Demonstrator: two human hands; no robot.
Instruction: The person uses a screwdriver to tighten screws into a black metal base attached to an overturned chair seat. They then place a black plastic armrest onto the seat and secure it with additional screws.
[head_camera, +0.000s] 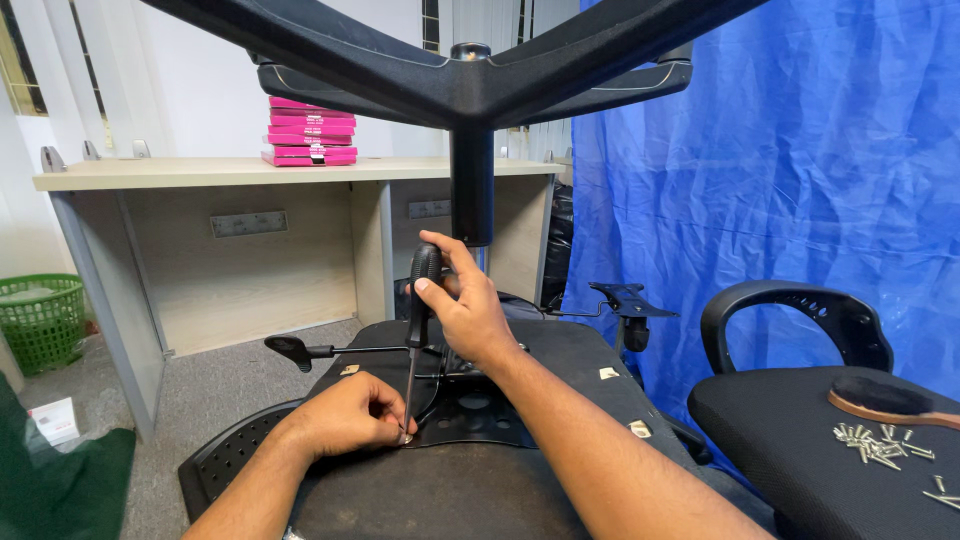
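Observation:
An office chair lies upside down in front of me, its black seat underside facing up and its star base overhead on the gas column. My right hand grips the black handle of a screwdriver held nearly upright. Its tip meets the black metal mechanism plate on the seat. My left hand pinches at the screwdriver tip, steadying a screw there. A lever with a paddle end sticks out to the left.
A second chair seat at right holds several loose screws and a wooden-backed brush. A blue tarp hangs behind. A wooden desk carries stacked pink boxes. A green basket stands at left.

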